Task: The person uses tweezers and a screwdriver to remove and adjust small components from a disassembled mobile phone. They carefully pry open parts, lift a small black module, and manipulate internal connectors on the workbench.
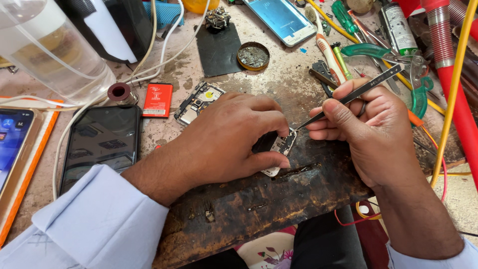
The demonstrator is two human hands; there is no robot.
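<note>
A small circuit board [281,147] is pinned to the scorched wooden table [259,199] by the left hand [226,142].
Tweezers [348,97], pinched closed in the right hand [368,127], touch the board's top edge; a slip could flick a part into the tool clutter [378,45] beyond. A dark phone [102,144] lies left.

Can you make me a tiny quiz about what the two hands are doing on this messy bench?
1. True or false: the right hand holds thin metal tweezers.
2. What does the left hand pin down? A) the small bare circuit board B) the flat red battery C) the round brass tin
3. Fill in: the tweezer tips meet the board's ___ edge.

Key: 1 true; 2 A; 3 top.
</note>
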